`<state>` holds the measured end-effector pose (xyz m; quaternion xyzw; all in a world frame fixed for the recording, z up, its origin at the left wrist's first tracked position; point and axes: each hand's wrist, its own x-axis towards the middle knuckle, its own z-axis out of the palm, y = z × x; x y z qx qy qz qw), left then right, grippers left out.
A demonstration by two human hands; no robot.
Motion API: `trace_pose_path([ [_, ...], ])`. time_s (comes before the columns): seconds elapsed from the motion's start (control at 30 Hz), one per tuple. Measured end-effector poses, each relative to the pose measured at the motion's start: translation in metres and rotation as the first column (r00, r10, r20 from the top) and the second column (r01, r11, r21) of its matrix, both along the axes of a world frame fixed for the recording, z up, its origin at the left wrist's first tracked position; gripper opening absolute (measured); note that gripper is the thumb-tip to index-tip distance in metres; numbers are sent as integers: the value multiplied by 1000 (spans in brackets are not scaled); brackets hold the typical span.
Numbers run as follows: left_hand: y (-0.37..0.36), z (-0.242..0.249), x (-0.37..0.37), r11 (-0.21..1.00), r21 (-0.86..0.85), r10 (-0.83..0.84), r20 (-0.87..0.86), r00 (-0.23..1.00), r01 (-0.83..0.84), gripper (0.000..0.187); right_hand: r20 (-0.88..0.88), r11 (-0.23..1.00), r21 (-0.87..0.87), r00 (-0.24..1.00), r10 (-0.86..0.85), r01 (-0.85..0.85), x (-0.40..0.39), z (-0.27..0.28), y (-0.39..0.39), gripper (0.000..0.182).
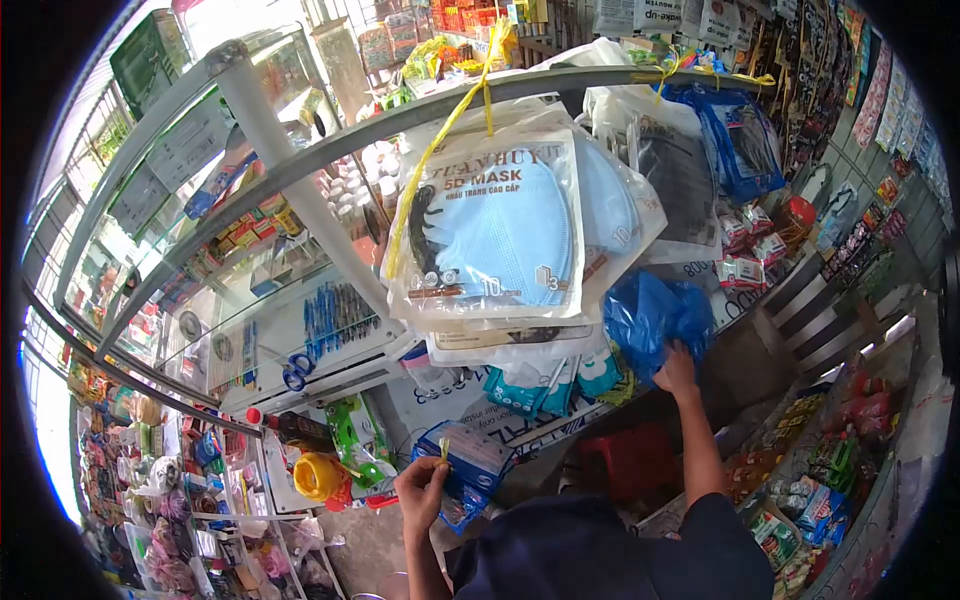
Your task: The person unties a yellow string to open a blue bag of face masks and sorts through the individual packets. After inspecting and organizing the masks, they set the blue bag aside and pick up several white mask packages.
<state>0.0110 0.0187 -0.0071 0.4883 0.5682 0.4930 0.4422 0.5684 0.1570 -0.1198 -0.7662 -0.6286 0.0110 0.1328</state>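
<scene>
My left hand (pixel 422 490) is closed in a pinch on a small, thin yellowish strip (pixel 444 449), too small to name surely. Just beyond it lies a blue-and-white packet (pixel 465 460) at the counter's near edge. My right hand (pixel 676 370) is at the lower side of a crumpled blue plastic bag (pixel 655 312), its fingers closed on the plastic and partly hidden by it. Between and above both hands hang clear packs of light blue face masks (pixel 510 230), tied to a metal rail with yellow string.
The curved metal rail (pixel 390 120) crosses above the counter. At left are a glass case with pens (pixel 335 318), blue scissors (pixel 297 372), a dark bottle (pixel 300 430) and a yellow tape roll (pixel 316 478). A red stool (pixel 625 465) is below; goods fill the right shelves.
</scene>
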Motion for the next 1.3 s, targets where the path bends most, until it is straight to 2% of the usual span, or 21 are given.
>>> trace_pose_path([
  [0.23,6,-3,2,1000,-10,6,44,999,-6,4,-42,997,78,999,14,-11,23,7,12,30],
  [0.33,7,-3,1,1000,-3,5,33,999,-5,4,-87,953,299,992,88,-58,16,39,5,27],
  [0.43,11,-6,1,1000,18,19,23,1000,-19,5,-140,894,445,990,8,55,-1,82,12,25],
  [0.53,15,-8,3,999,27,16,66,998,-18,4,-160,829,535,983,-90,163,6,91,31,23],
  [0.63,19,-12,5,999,42,4,48,999,-6,4,-83,771,627,994,-76,112,9,102,41,25],
  [0.73,18,-14,5,999,46,-1,26,1000,0,4,32,957,275,993,-109,96,19,118,51,27],
  [0.83,20,-5,9,999,46,-10,10,1000,10,4,-121,916,379,989,-90,129,-6,163,50,29],
  [0.93,16,-4,8,999,44,-12,-8,1000,13,5,-176,866,479,982,-64,143,2,169,65,27],
  [1.03,18,-3,9,999,39,-14,5,1000,14,6,-192,737,639,974,-124,220,13,181,77,25],
  [1.07,16,-2,9,999,33,-15,6,1000,15,6,-158,781,586,976,-152,216,17,184,79,24],
  [1.17,15,-11,4,998,45,-34,8,999,34,6,-251,536,808,966,-62,245,26,186,92,25],
  [1.2,14,-15,3,998,51,-38,12,999,37,6,-296,516,805,952,-80,294,28,189,92,27],
  [1.3,12,-6,7,999,22,-33,22,999,33,5,-292,699,686,956,8,204,73,175,102,27],
])
